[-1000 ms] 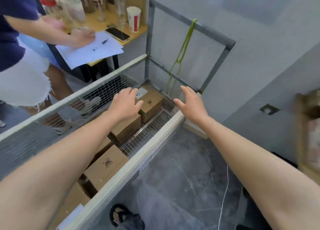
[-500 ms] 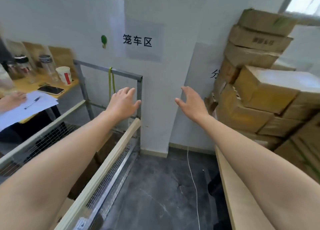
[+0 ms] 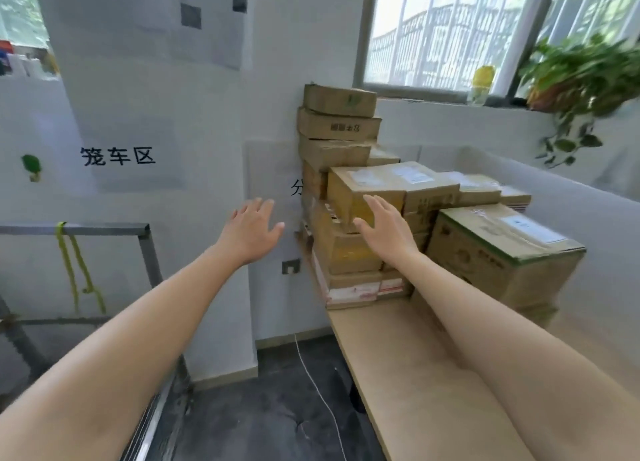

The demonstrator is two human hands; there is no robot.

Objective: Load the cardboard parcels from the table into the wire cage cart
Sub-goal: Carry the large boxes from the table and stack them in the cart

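A tall stack of cardboard parcels (image 3: 341, 148) stands on the wooden table (image 3: 408, 367) against the wall and under the window. A wide parcel with white labels (image 3: 391, 183) lies in front of the stack, and a bigger green-edged box (image 3: 498, 249) sits to its right. My left hand (image 3: 251, 230) is raised, empty, fingers spread, left of the stack and apart from it. My right hand (image 3: 388, 228) is empty too, fingers apart, held in front of the stack's lower boxes. The wire cage cart (image 3: 145, 252) shows only its grey frame at the left edge.
A yellow-green cord (image 3: 71, 263) hangs from the cart's top bar. A white cable (image 3: 311, 374) trails over the dark floor between cart and table. On the windowsill stand a potted plant (image 3: 585, 76) and a yellow-capped bottle (image 3: 483, 82).
My view has swung right from the cart's inside to the table. Both empty hands have moved with it and are now raised toward the stacked parcels.
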